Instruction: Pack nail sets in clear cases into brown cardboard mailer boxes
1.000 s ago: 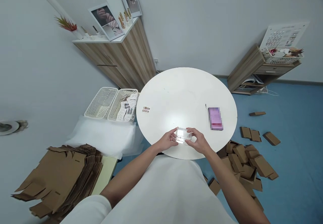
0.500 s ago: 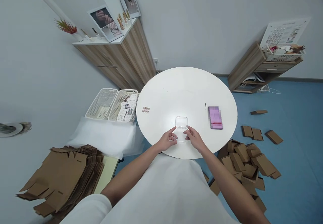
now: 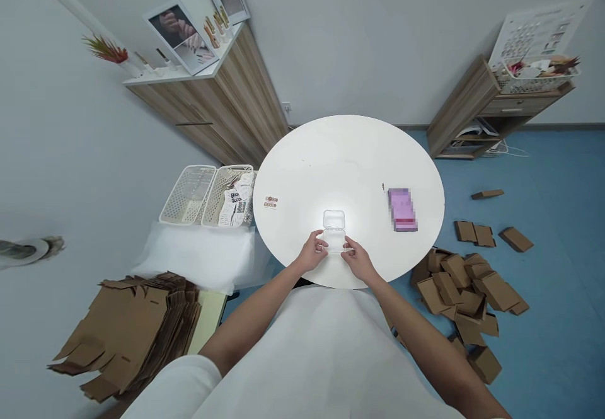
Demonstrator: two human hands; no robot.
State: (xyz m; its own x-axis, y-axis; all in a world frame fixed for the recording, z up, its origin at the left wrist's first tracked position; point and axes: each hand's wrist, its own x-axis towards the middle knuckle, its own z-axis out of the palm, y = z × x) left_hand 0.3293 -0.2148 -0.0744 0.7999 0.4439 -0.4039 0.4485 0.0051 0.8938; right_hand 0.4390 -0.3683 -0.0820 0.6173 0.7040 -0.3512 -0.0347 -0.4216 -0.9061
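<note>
A small clear plastic box (image 3: 334, 240) with its hinged lid raised lies at the near side of the round white table (image 3: 350, 148). My left hand (image 3: 312, 252) grips its left edge between thumb and fingers. On the opposite edge, my right hand (image 3: 358, 260) holds it the same way. The box looks empty. To the right lies a purple box (image 3: 402, 210), its surface blurred. Two short rows of small brownish pieces (image 3: 271, 202) lie near the table's left edge, and a tiny dark item (image 3: 383, 187) is beside the purple box.
Two white baskets (image 3: 189, 193) stand left of the table, one with printed cards. Flattened cardboard (image 3: 118, 324) is stacked at lower left. Folded brown boxes (image 3: 454, 286) are heaped on the blue floor at right. Wooden cabinets (image 3: 236, 91) stand behind.
The view has shifted slightly. My right hand has moved down along the clear box's right side, its fingers now at the lower edge. The box stays between both hands with its lid up.
</note>
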